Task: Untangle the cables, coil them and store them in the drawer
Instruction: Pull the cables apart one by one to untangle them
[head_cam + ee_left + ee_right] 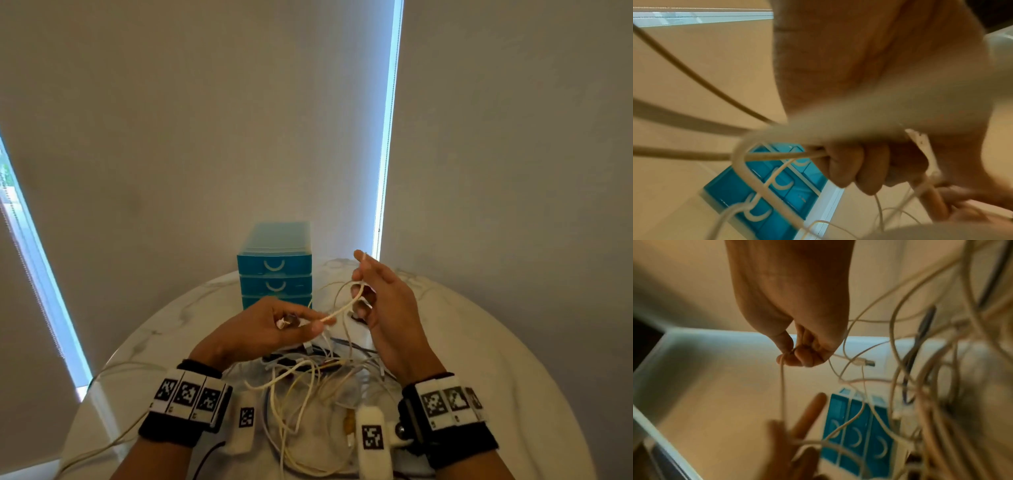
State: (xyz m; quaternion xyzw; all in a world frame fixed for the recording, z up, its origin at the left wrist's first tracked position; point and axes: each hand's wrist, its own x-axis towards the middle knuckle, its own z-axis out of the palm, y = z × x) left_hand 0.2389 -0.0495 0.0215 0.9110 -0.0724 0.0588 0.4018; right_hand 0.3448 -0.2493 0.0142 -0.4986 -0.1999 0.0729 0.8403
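A tangle of white, cream and dark cables (308, 383) lies on the round white marble table (496, 342). Above it, my left hand (318, 323) pinches one white cable (337, 312) between thumb and fingers. My right hand (359, 294) holds the same cable a short way along, its lower fingers curled round it and one finger pointing up. The right wrist view shows the right hand (789, 356) pinching a thin cable (782, 391). In the left wrist view my left fingers (859, 170) curl round cables. The blue three-drawer unit (275, 270) stands behind, all drawers closed.
Closed roller blinds fill the background behind the table, with bright window strips (387, 137) between them. One cream cable (113, 370) trails off the table's left edge. Bare marble shows to the right of the cable pile and around the drawer unit (855, 426).
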